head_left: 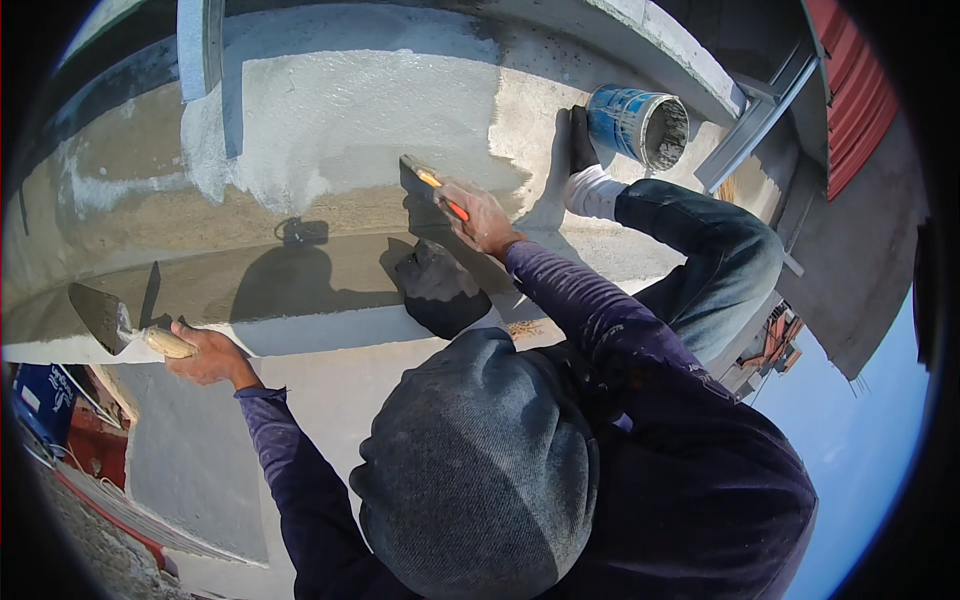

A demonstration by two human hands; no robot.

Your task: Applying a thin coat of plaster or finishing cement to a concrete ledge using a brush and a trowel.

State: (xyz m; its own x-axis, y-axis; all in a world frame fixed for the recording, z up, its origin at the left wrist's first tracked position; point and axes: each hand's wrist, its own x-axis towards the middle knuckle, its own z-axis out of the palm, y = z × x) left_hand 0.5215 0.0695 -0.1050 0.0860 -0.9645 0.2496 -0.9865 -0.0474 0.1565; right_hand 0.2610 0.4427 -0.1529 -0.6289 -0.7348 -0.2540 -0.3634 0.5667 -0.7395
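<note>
My left hand [212,358], at the left, is closed round the wooden handle of a pointed trowel [98,318]. The trowel's metal blade points away to the left, above the outer edge of the ledge. My right hand [482,216] grips a brush [430,178] with an orange and yellow handle. Its tip is at the wet grey coating [370,120] spread over the concrete surface. A brown, uncoated band of concrete [290,215] runs below the coating. Beyond my right hand, a blue pail [640,127] streaked with grey sits beside my foot, with grey residue inside.
My dark shoe [440,290] rests on the narrow ledge [330,330], near its drop-off. My bent denim knee [480,470] fills the lower middle. A metal post [200,50] rises at the upper left. Red corrugated sheeting [855,95] and a metal frame stand at the upper right.
</note>
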